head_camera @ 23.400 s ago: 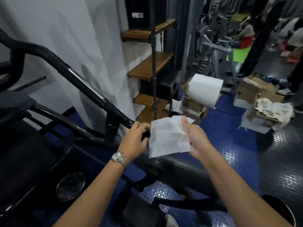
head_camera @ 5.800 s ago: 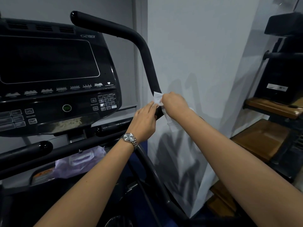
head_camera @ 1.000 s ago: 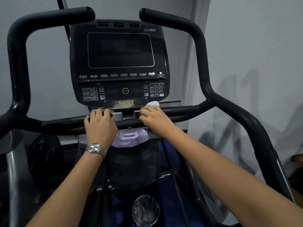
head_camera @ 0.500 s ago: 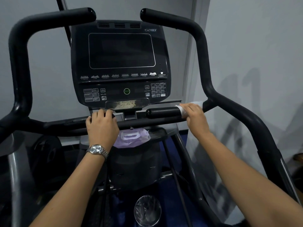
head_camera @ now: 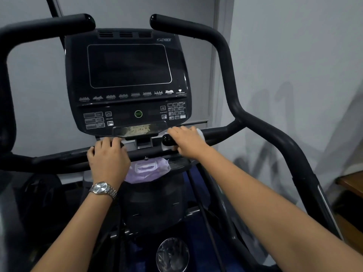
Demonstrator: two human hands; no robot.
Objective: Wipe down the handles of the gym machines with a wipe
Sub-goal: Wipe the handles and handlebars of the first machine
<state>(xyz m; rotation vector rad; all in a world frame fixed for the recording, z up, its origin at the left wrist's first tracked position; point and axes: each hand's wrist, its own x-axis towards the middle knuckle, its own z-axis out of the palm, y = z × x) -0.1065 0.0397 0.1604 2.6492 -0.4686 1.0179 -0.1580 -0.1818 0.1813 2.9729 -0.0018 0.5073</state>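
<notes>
My right hand [head_camera: 186, 141] grasps the wipe [head_camera: 200, 132] around the inner handle [head_camera: 216, 132]; my left hand [head_camera: 108, 157] (with watch [head_camera: 103, 189]) clenches the crossbar [head_camera: 64, 157].

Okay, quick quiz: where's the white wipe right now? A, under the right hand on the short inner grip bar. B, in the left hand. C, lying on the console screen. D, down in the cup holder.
A: the wipe peeks out from under the right hand, which is wrapped round the grip bar; the left hand holds the crossbar bare.
</notes>
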